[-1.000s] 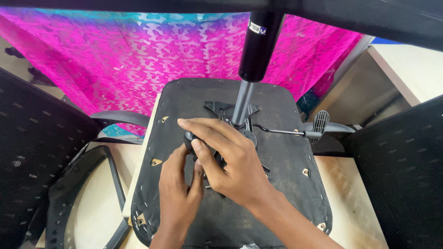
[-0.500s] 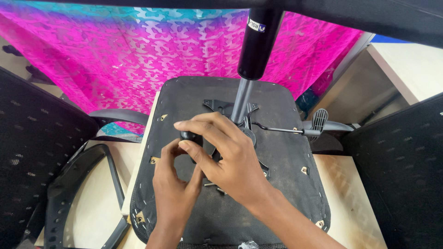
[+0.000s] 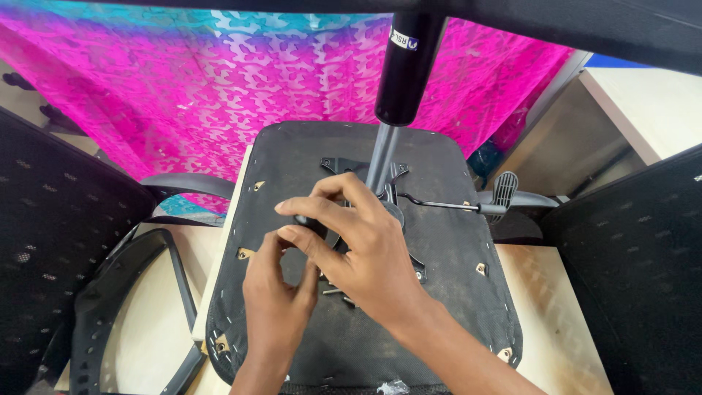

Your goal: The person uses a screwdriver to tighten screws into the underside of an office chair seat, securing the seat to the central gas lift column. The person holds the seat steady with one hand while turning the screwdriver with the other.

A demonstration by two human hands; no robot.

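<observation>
Both hands at frame centre, right hand [image 3: 365, 252] fingers pinching a small black knob [image 3: 311, 222], left hand [image 3: 276, 292] fingers curled beside it, over upturned chair seat underside [image 3: 446, 256]

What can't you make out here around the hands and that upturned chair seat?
- Head view: the dark part at the fingertips is mostly hidden by the right hand and left hand.
- The mechanism plate on the seat is half covered by both hands.
- The gas cylinder is cut off by the top edge.
- The screws are too small to tell apart.
</observation>
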